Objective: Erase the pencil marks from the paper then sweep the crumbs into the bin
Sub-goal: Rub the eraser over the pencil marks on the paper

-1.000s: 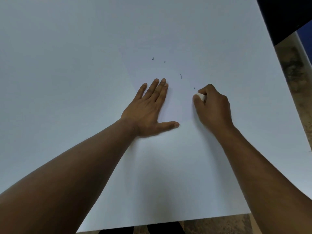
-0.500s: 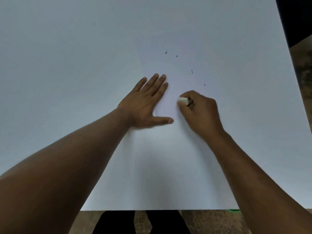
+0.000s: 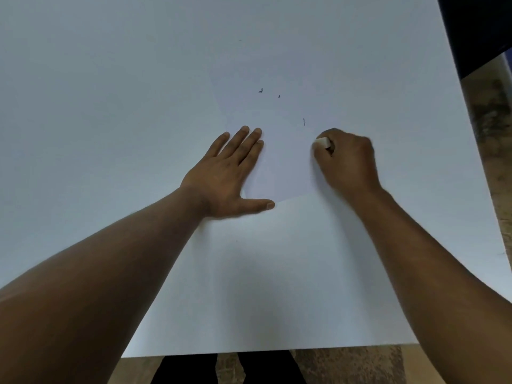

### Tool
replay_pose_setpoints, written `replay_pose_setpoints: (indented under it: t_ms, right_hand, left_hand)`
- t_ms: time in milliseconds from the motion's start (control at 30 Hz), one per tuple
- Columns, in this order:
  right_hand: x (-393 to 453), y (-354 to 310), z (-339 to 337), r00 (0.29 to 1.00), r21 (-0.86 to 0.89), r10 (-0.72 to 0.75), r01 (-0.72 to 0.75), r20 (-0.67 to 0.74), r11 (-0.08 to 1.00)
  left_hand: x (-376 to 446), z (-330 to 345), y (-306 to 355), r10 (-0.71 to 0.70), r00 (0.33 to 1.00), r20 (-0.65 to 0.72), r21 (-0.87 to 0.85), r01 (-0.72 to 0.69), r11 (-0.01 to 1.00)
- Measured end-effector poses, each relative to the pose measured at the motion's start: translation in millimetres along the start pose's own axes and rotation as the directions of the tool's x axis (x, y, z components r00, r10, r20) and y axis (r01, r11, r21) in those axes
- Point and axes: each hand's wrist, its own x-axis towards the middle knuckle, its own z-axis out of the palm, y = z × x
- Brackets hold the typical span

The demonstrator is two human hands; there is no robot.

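A white sheet of paper [image 3: 282,151] lies tilted on the white table [image 3: 110,106], barely distinct from it. My left hand [image 3: 230,173] presses flat on the paper's left part, fingers straight and thumb along its near edge. My right hand [image 3: 346,159] grips a small white eraser [image 3: 322,142] with curled fingers at the paper's right side. A few dark eraser crumbs [image 3: 260,90] lie on the paper beyond the hands, one thin crumb [image 3: 304,122] just above the eraser. No pencil marks can be made out. No bin is in view.
The table's near edge [image 3: 277,351] runs along the bottom, with dark trouser legs and mottled floor [image 3: 352,364] below it. The right edge of the table slants past a dark object [image 3: 479,29] at the top right corner.
My right hand with the eraser has swung from near the left thumb back out to the right side of the paper. My left hand keeps pressing in the same place.
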Motion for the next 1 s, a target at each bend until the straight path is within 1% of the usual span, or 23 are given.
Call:
replay_pose_setpoints:
  t_ms: [67,200,233,267,300,367,400,433,500,567,667,767,833,900,1000]
  right_hand:
    - [-11.5,-16.6,6.5,0.995,0.037,-0.097,0.096,0.011,0.995]
    - [-47.4,-58.3,30.4,0.947,0.085,-0.289,0.279,0.141,0.957]
    - [-50.9,-59.3,32.9,0.938,0.072,-0.315,0.307,0.144,0.949]
    - [-48.2,-53.4,34.0,0.943,0.038,-0.309,0.307,0.123,0.951]
    - [-40.4,-43.6,33.1,0.958,-0.017,-0.276,0.279,0.077,0.96]
    - [-14.7,-17.0,22.8,0.988,-0.104,-0.152,0.148,-0.03,0.983]
    - [-3.6,-4.7,13.7,0.996,-0.082,-0.073,0.069,-0.042,0.994]
    - [3.4,2.5,6.0,0.999,-0.02,-0.015,0.014,-0.028,1.0]
    - [5.9,0.5,-2.8,1.0,0.111,0.008,-0.006,-0.01,0.994]
    - [-3.0,-7.8,-1.6,1.0,0.181,-0.013,0.014,-0.003,0.983]
    - [-16.9,-13.4,7.5,0.999,0.158,-0.043,0.045,-0.016,0.986]
    - [-25.4,-19.9,12.6,1.0,0.141,-0.013,0.016,-0.021,0.99]
    - [-31.4,-28.3,13.9,1.0,0.13,0.022,-0.021,-0.005,0.991]
    - [-37.9,-38.7,15.5,0.996,0.145,0.088,-0.088,0.006,0.985]
    - [-48.3,-55.3,19.7,0.975,0.257,0.212,-0.22,0.06,0.941]
  left_hand:
    - [0.2,0.5,-0.5,-0.001,1.0,-0.014,0.0,0.001,1.0]
    - [-0.3,1.6,-1.2,0.009,1.0,-0.024,-0.008,-0.009,1.0]
    - [-0.2,1.1,-0.9,0.01,1.0,-0.024,-0.012,-0.01,1.0]
    - [0.0,0.5,-0.9,0.01,1.0,-0.02,-0.017,-0.01,1.0]
    - [0.3,-0.1,-1.0,0.01,1.0,-0.013,-0.017,-0.01,1.0]
    - [0.0,-1.0,-1.3,0.013,1.0,0.002,-0.006,-0.013,1.0]
    - [-0.2,-1.0,-1.0,0.016,1.0,0.001,-0.003,-0.016,1.0]
    - [0.1,-1.0,-1.3,0.019,1.0,-0.002,-0.003,-0.019,1.0]
    - [0.5,-0.3,-1.9,0.019,1.0,-0.007,-0.008,-0.02,1.0]
    - [0.0,0.3,-1.9,0.018,1.0,-0.016,-0.013,-0.019,1.0]
    - [0.4,0.8,-2.9,0.019,1.0,-0.017,-0.018,-0.019,1.0]
    - [0.8,0.9,-3.8,0.014,1.0,-0.015,-0.035,-0.015,0.999]
    - [0.5,1.5,-3.8,0.005,1.0,-0.031,-0.07,-0.007,0.998]
    - [1.3,2.6,-3.3,-0.02,0.998,-0.063,-0.132,0.012,0.991]
    - [5.5,1.1,-2.1,-0.077,0.992,-0.098,-0.225,0.053,0.973]
